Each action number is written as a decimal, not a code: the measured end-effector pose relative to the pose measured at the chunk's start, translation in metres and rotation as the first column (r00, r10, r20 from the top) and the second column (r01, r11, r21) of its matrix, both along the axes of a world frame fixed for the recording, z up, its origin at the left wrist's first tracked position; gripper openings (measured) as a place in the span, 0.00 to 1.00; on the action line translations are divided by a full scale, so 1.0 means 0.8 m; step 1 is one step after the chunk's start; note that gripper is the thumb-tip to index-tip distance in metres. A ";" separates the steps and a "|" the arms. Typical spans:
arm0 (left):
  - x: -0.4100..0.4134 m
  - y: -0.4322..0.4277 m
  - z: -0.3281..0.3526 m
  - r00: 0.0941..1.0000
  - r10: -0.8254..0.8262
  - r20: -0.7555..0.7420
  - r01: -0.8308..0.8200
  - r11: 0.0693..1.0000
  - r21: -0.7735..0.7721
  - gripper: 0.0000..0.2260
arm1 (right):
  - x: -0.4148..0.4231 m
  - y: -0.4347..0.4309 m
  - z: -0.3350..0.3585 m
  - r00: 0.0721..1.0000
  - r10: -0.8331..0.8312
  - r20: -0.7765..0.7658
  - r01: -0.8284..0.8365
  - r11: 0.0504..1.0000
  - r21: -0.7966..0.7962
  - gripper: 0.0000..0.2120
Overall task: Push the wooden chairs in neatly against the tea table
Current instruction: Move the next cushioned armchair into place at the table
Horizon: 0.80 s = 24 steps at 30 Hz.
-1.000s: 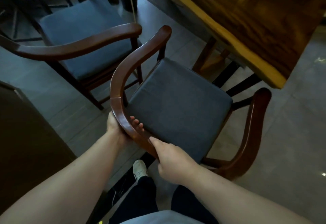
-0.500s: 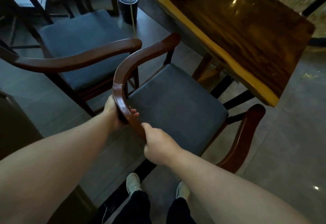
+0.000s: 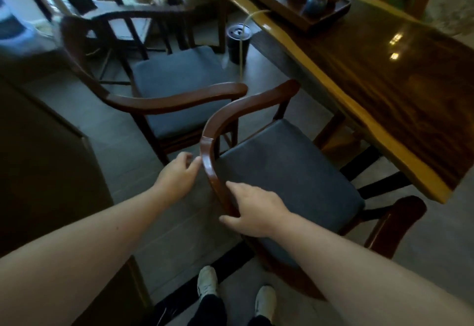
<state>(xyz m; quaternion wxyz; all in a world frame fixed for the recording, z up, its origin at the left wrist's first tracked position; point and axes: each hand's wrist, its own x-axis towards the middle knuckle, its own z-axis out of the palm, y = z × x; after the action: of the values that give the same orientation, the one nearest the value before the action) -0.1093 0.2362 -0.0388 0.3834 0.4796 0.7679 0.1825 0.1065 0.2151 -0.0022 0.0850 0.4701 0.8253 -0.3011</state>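
Tea room: slab tea table (image 3: 364,89), tea tray (image 3: 320,15).

Black bin (image 3: 238,43) on floor; tea tray (image 3: 311,11) holds teaware

Far chair (image 3: 164,87) back motion-blurred; tea table (image 3: 384,89) cut off right; tray (image 3: 320,15) items indistinct.

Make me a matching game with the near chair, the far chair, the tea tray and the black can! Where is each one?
Things:
1. near chair
2. far chair
3. tea tray
4. black can

Places:
A. on the floor beside the table
B. on the table top
C. right at the person's hands
D. behind the near chair, further from the person

Pairs: 1-C, 2-D, 3-B, 4-A
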 end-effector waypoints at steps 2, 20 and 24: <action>-0.010 -0.025 0.028 0.963 -0.119 -0.242 0.142 0.987 0.080 0.25 | 0.006 0.012 0.011 0.995 0.103 0.014 -0.104 0.991 0.084 0.40; -0.142 -0.083 0.170 0.336 -0.332 -0.881 0.522 0.845 -0.119 0.30 | -0.137 0.097 0.077 0.900 0.424 0.102 -0.421 0.784 0.456 0.45; -0.197 -0.037 0.179 0.290 -0.358 -0.887 0.550 0.821 -0.151 0.30 | -0.181 0.126 0.084 0.907 0.400 0.129 -0.411 0.784 0.465 0.45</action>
<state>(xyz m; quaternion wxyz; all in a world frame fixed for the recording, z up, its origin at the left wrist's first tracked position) -0.2669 0.2069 0.1041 -0.0880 0.7318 0.6602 -0.1440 -0.0387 0.3162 0.0650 0.0376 0.2913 0.9543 -0.0555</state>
